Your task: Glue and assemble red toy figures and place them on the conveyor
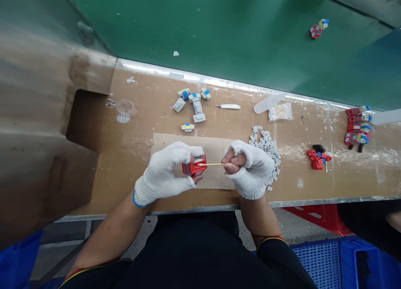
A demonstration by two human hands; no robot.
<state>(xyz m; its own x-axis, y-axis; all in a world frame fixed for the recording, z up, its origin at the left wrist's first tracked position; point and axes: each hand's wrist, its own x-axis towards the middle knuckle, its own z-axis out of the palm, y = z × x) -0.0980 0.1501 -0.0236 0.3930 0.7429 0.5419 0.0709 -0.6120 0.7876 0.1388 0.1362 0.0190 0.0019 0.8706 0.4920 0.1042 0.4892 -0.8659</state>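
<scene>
My left hand, in a white fingerless glove, is closed round a red and grey plastic toy part held above a cardboard sheet. My right hand, gloved the same way, pinches the thin yellow stick of a cotton swab. The swab's white tip touches the red face of the part. Beside my right hand lies a pile of small grey pieces. Several grey, yellow and blue toy parts sit beyond the cardboard sheet.
Farther back are a white-handled craft knife, a bag of cotton swabs and a clear plastic cup. Red toy figures stand to the right, with another red figure nearer. A green panel rises behind the table.
</scene>
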